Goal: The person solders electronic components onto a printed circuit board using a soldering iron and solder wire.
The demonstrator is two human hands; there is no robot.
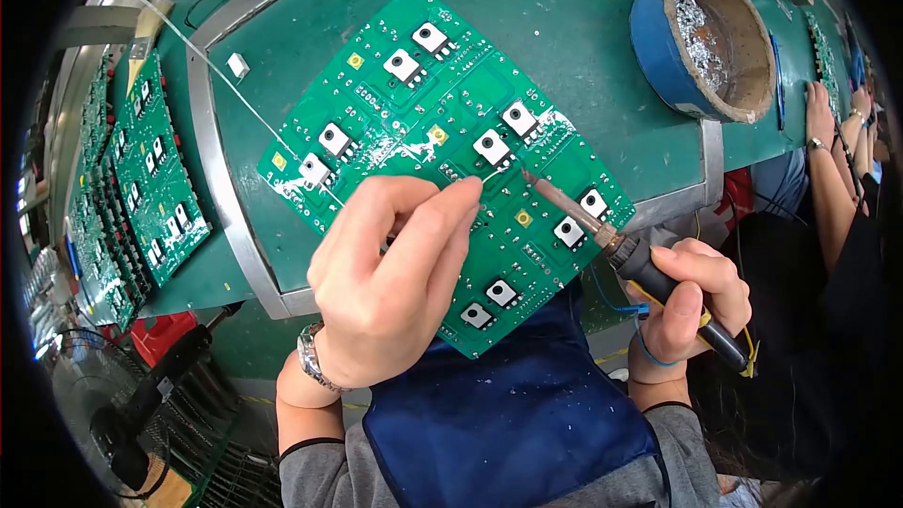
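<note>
A large green circuit board (414, 103) lies at a slant on the table in front of me, its near corner over my lap. White-faced, black-legged components sit on it in pairs. My left hand (386, 268) is closed in a pinch on a thin solder wire (246, 105), which runs in from the upper left; its short end points at the legs of a component (490, 148) near the board's middle. My right hand (694, 301) grips a soldering iron (649, 265) by its black and yellow handle. The iron's tip is close to those same legs; contact cannot be made out.
At the right stands a round blue-sided container (668, 47) with silvery scraps inside. More circuit boards (160, 169) stand in a row at the left, beside a brush (146, 38). A small white block (238, 66) lies near the metal frame (221, 179). Another person's arm (828, 165) shows far right.
</note>
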